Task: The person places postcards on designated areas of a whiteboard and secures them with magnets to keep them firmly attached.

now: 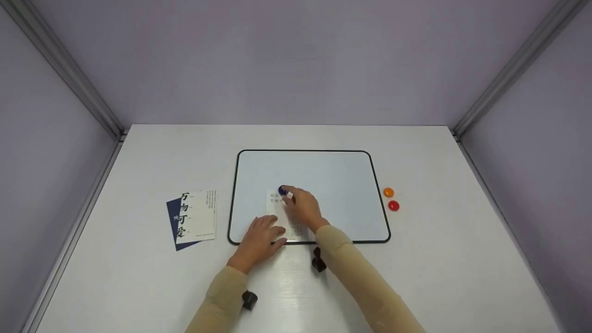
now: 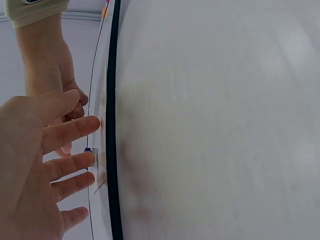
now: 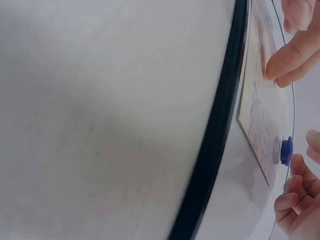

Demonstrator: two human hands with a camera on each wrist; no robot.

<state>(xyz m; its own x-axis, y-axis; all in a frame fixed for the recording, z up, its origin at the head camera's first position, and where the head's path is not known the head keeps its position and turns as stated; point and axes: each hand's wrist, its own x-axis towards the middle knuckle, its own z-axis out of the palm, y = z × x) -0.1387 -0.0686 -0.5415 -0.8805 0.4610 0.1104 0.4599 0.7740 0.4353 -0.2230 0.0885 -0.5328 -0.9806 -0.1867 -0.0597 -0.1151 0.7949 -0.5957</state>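
A pale printed card (image 1: 278, 211) lies on a whiteboard (image 1: 340, 185) with a black frame, near its front edge. At the card's top edge sits a round blue magnet (image 1: 281, 190), which also shows side-on in the right wrist view (image 3: 286, 151). My right hand (image 1: 303, 206) has its index fingertip right at the magnet, while the thumb stands apart from it. Lower down, my left hand (image 1: 261, 240) rests over the card's left side with fingers spread. In the left wrist view that left hand (image 2: 30, 170) shows straight fingers at the card. Both hands hide part of the card.
To the left of the board, a white card with large black characters (image 1: 199, 215) overlaps a dark blue card (image 1: 173, 208). An orange magnet (image 1: 388, 192) and a red magnet (image 1: 393, 206) lie just past the board's right edge. Black wrist devices (image 1: 249, 300) show beside the sleeves.
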